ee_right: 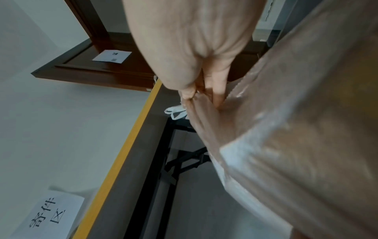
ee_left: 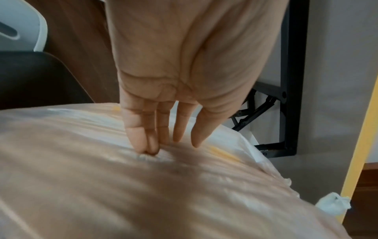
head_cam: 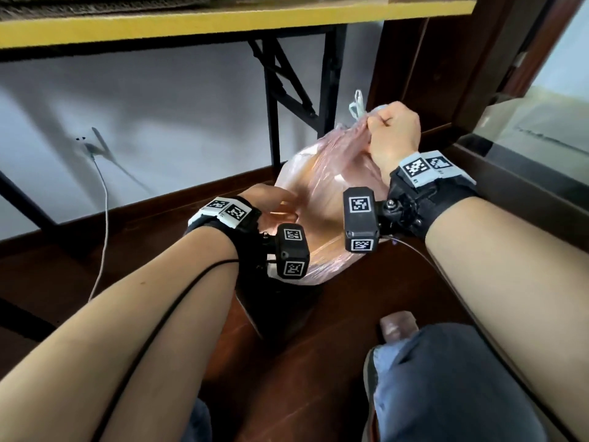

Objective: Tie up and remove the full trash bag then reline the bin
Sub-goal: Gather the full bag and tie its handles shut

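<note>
My right hand (head_cam: pixel 393 135) is fisted round the gathered neck of the trash bag (head_cam: pixel 322 199) to lift it; below, my left hand (head_cam: pixel 274 207) presses flat-fingered on its side, steadying the bulge.

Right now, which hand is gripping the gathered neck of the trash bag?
The right hand, fist closed round the bunched top of the trash bag; the left hand only presses its side.

Dark wood floor (head_cam: pixel 318 393), grey wall (head_cam: pixel 159 100), yellow-edged table (head_cam: pixel 223 19) on black folding legs (head_cam: pixel 274 100), white cable (head_cam: pixel 103 218) at wall socket
</note>
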The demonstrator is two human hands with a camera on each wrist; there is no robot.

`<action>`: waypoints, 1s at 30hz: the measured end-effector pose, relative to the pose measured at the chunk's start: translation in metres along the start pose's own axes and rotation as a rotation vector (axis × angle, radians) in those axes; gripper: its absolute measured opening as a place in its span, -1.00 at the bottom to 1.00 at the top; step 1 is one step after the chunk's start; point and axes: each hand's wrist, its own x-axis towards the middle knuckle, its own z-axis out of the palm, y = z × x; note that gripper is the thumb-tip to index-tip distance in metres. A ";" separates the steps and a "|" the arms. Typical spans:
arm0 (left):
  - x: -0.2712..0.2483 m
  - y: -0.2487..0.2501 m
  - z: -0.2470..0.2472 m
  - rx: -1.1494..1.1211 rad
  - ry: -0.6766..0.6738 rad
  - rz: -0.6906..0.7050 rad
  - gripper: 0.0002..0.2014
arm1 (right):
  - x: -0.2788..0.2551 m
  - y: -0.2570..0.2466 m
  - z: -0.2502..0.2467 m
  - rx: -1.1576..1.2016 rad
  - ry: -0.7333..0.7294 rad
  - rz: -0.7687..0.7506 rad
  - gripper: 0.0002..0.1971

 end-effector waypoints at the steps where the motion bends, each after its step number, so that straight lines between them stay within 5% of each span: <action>1: 0.002 0.004 0.004 -0.007 -0.006 0.011 -0.90 | 0.005 0.001 -0.004 -0.008 0.012 -0.016 -0.82; 9: 0.036 0.044 0.038 0.051 -0.092 0.022 -0.89 | 0.055 0.004 -0.014 0.016 0.024 -0.094 -0.74; 19: 0.098 0.016 0.078 0.070 -0.176 -0.181 -0.85 | 0.070 0.114 0.013 -0.256 -0.047 0.169 -0.77; 25: 0.141 0.005 0.099 -0.004 -0.367 -0.357 -0.88 | 0.086 0.170 0.043 -0.253 -0.140 0.260 -0.75; 30: 0.175 -0.005 0.113 0.042 -0.404 -0.251 -0.83 | 0.103 0.206 0.066 -0.165 -0.103 0.262 -0.77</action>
